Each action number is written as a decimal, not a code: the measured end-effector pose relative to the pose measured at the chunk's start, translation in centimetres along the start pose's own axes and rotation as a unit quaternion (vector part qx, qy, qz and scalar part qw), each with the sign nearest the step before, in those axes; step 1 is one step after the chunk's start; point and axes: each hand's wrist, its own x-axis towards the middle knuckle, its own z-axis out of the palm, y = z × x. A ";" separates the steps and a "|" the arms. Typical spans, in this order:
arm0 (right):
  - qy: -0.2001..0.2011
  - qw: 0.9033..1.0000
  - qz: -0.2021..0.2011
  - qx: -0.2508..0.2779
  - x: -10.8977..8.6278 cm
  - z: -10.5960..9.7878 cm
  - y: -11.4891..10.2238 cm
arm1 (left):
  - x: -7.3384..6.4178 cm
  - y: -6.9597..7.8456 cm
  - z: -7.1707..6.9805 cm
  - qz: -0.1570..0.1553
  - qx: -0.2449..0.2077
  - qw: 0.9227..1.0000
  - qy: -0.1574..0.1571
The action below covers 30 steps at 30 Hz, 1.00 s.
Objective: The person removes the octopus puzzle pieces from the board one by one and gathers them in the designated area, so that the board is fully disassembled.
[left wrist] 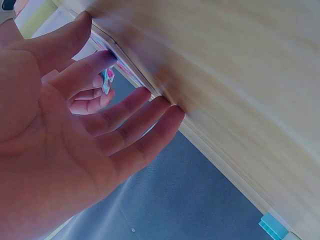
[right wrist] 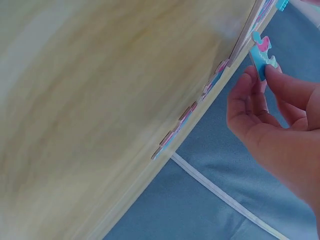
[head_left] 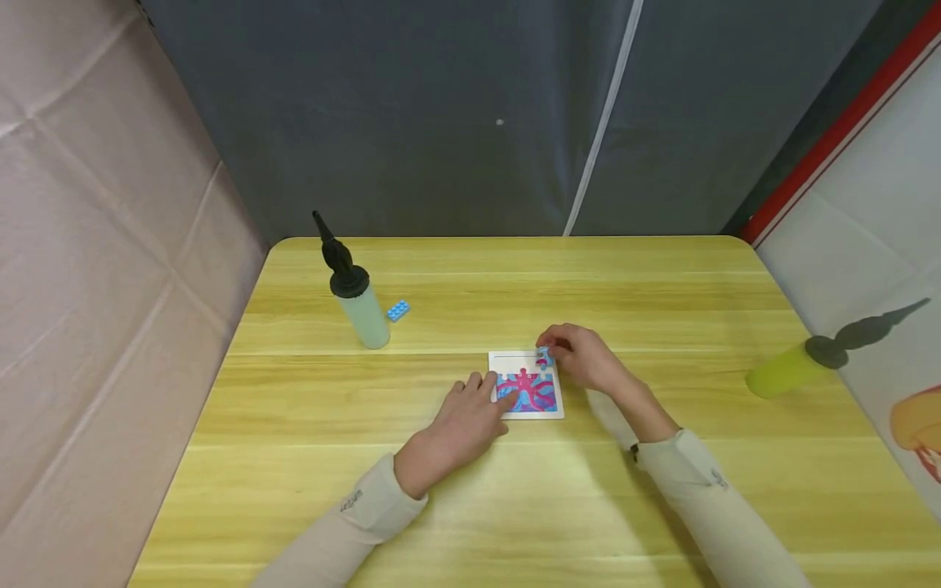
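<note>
A white-framed jigsaw puzzle (head_left: pixel 526 415) lies on the table, its lower part filled with a pink octopus on blue. My left hand (head_left: pixel 468 416) rests on the frame's left side, fingers extended, the index fingertip over the picture. In the left wrist view, the fingers (left wrist: pixel 142 142) of that hand reach to the board's edge. At the upper right corner my right hand (head_left: pixel 584 357) pinches a blue and pink puzzle piece (right wrist: pixel 261 57) between thumb and fingers. That piece is tilted up, above the bare upper part of the frame.
Several loose puzzle pieces (right wrist: pixel 185 119) lie on the table in the right wrist view. A blue toy brick (head_left: pixel 399 310) sits beside a pale green cylinder (head_left: pixel 365 317) with a black nozzle. Another, yellow-green cylinder (head_left: pixel 785 371) with a dark nozzle is at the right edge.
</note>
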 end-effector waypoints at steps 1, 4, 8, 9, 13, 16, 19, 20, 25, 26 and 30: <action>-0.001 1.000 0.004 0.005 0.0 0.0 0.0 | 0.0 0.0 0.0 0.000 0.000 1.000 -0.002; -0.003 1.000 0.016 0.017 -0.1 -0.2 0.1 | 0.0 0.0 0.0 -0.002 0.002 1.000 -0.007; -0.005 0.999 0.029 0.041 -0.3 -0.5 0.3 | 0.0 0.0 -0.1 -0.003 0.004 1.000 -0.012; -0.006 0.999 0.029 0.045 -0.3 -0.6 0.3 | 0.0 0.0 -0.1 -0.004 0.003 1.000 -0.013; -0.006 0.998 0.033 0.055 -0.5 -0.8 0.6 | 0.0 0.1 -0.2 -0.005 0.000 1.000 -0.012; -0.003 0.998 0.030 0.055 -0.7 -1.0 0.7 | 0.0 0.1 -0.2 -0.006 -0.005 1.000 -0.012; 0.001 0.998 0.027 0.049 -0.8 -1.2 0.9 | 0.0 0.1 -0.2 -0.007 -0.009 1.000 -0.012; 0.003 0.999 0.025 0.046 -0.8 -1.2 0.9 | 0.0 0.1 -0.2 -0.007 -0.009 1.000 -0.012; 0.010 0.999 0.023 0.037 -1.0 -1.4 1.5 | 0.0 0.1 -0.3 -0.003 -0.010 1.000 -0.009; 0.013 0.999 0.022 0.034 -1.0 -1.4 1.6 | 0.0 0.1 -0.3 -0.003 -0.010 1.000 -0.008; 0.019 0.999 0.015 0.027 -1.1 -1.6 2.0 | 0.0 0.1 -0.3 -0.003 -0.012 1.000 -0.008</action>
